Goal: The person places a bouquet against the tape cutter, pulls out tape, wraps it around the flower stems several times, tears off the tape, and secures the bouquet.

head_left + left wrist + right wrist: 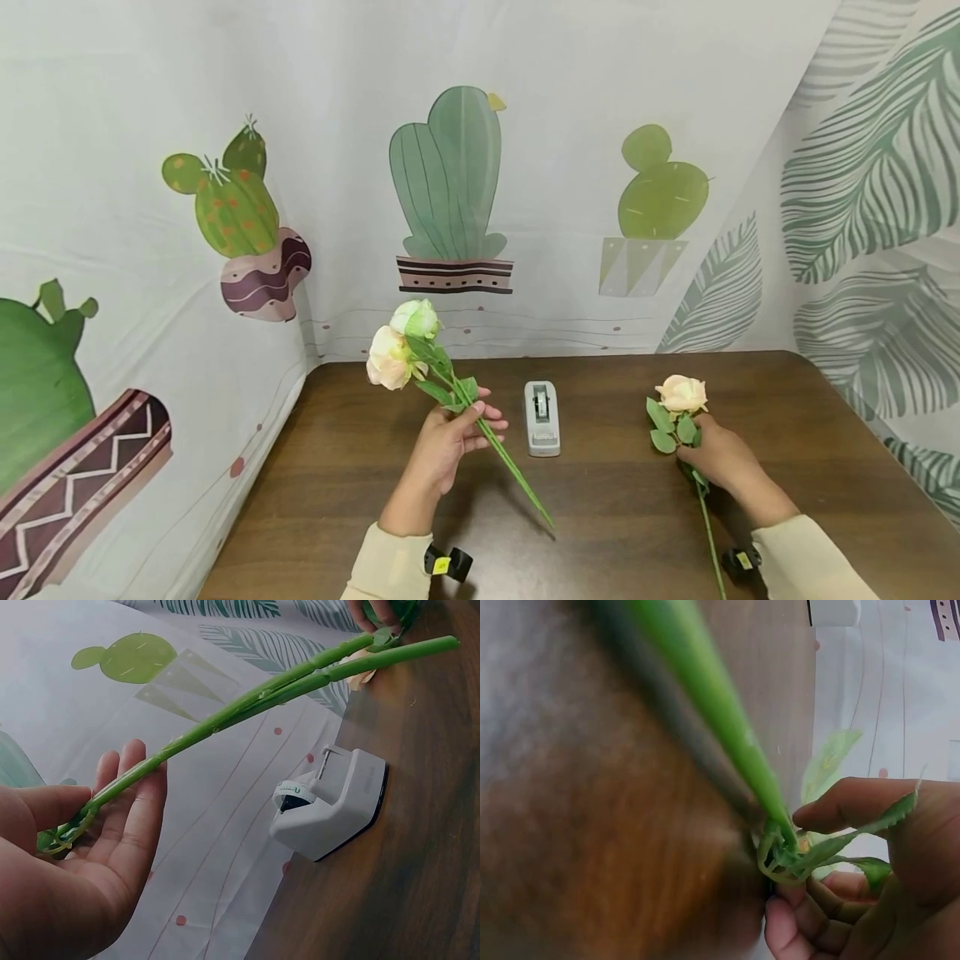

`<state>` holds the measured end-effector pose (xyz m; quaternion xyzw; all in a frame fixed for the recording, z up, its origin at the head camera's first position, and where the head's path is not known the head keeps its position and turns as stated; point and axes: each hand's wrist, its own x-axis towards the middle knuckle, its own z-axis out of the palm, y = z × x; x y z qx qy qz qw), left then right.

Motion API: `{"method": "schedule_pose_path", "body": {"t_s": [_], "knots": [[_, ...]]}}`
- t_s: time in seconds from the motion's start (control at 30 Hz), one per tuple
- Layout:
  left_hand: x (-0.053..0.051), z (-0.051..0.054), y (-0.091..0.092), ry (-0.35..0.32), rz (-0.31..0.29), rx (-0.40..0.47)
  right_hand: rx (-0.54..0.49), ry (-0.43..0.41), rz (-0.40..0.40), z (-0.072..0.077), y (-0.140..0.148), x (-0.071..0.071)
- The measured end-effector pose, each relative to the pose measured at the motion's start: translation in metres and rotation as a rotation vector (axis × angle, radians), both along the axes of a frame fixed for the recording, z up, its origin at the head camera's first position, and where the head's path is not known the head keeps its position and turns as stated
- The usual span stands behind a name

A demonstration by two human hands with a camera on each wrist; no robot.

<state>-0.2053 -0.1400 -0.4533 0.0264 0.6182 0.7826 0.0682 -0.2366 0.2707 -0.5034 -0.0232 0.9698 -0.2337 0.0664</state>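
Two artificial flowers, a peach rose (389, 358) and a greenish-white rose (415, 319), are together in my left hand (452, 435). Its thumb pinches their green stems (247, 710) against the fingers just below the leaves, and the stems slant down to the right over the table. At the right side, my right hand (718, 452) grips another peach rose (682, 393) by its stem, under the bloom. That stem (712, 697) runs down toward the table's near edge; leaves (870, 832) stick out around the thumb in the right wrist view.
Between the hands, a white tape dispenser (542, 419) with a roll of tape stands on the brown wooden table (600, 517). A white cloth (555, 183) printed with cacti and leaves hangs behind and at the left. Each wrist wears a small black camera (450, 564).
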Motion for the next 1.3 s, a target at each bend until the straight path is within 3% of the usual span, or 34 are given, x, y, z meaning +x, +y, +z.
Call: {"method": "schedule_pose_path", "body": {"t_s": [0.43,0.7,0.97,1.3], "knots": [[0.0,-0.001,0.0,-0.007,0.004,-0.007,-0.133,0.037,-0.011,-0.006,0.004,-0.001],[0.0,-0.003,0.001,0.003,-0.009,-0.007,-0.333,0.023,-0.002,-0.002,-0.003,0.001],[0.0,-0.005,0.002,-0.001,-0.008,-0.003,-0.615,-0.02,-0.007,0.002,-0.014,0.003],[0.001,-0.006,0.003,-0.006,-0.035,-0.008,-0.703,0.071,-0.027,0.009,-0.026,0.005]]}}
